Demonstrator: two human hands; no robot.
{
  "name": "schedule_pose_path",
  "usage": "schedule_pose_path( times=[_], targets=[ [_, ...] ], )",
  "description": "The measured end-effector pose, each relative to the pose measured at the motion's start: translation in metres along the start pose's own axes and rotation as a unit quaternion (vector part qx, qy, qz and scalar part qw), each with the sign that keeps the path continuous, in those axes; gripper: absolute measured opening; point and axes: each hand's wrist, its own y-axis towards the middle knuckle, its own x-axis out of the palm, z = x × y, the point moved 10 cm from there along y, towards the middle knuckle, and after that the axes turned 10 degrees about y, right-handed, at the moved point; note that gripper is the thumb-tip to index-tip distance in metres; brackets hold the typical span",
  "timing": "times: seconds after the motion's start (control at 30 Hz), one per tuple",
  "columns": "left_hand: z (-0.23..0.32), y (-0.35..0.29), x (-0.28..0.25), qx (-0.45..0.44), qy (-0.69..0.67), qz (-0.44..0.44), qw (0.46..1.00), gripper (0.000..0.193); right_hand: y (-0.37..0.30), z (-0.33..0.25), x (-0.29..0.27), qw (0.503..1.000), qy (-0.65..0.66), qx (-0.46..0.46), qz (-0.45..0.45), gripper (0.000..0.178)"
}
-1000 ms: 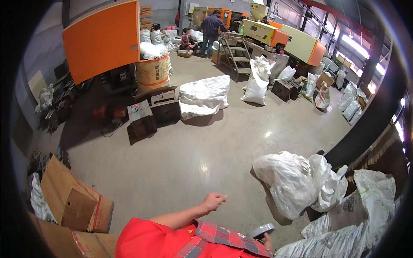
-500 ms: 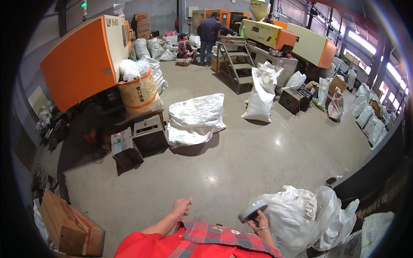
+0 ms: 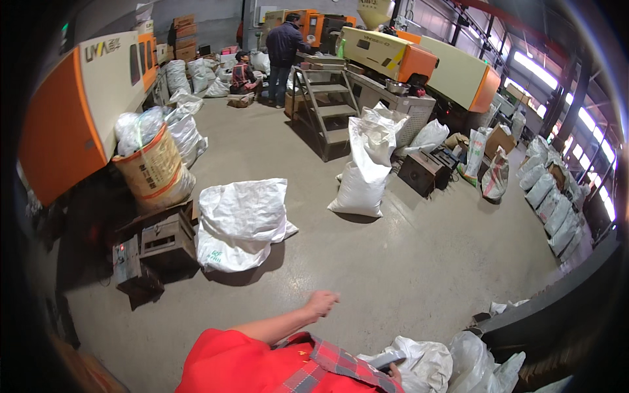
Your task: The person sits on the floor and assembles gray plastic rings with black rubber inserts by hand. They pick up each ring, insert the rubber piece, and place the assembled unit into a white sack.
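My left hand is in front of me over the grey floor, its fingers curled in and nothing visible in them. At the lower edge, my right hand is mostly hidden by the plaid apron and the thing it grips. That thing is a grey ring, much like a wide roll of tape, only partly in view. Close beside it stands a white woven sack, with a clear plastic bag to its right.
A large white sack stands on the floor ahead, beside dark metal boxes. Farther off are a full white sack, metal steps and orange-and-cream machines. Two people are at the back.
My view has swung to the right and the scene has shifted left. My left hand has moved right. My right hand with the grey ring has sunk toward the lower edge, partly out of sight.
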Motion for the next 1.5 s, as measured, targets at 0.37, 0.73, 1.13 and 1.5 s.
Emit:
schedule_pose_path(
  times=[0.37, 0.73, 1.13, 1.5],
  targets=[
    [0.097, 0.259, 0.141, 0.020, 0.050, -0.035, 0.998, 0.014, 0.236, -0.087, -0.136, 0.875, 0.352, 0.132, 0.305, 0.049],
    [0.229, 0.502, 0.186, 0.057, 0.122, 0.121, 0.984, 0.035, 0.589, -0.308, -0.221, 0.967, 0.221, 0.088, 0.092, 0.039],
    [0.424, 0.761, 0.719, 0.140, 0.126, -0.295, 0.937, 0.020, 0.732, -0.470, -0.485, 0.900, 0.346, 0.097, 0.247, 0.032],
    [0.452, 0.883, 1.047, 0.280, 0.302, -0.390, 0.823, 0.054, 0.889, -0.622, -0.722, 0.912, 0.360, 0.090, 0.176, 0.034]
  ],
)
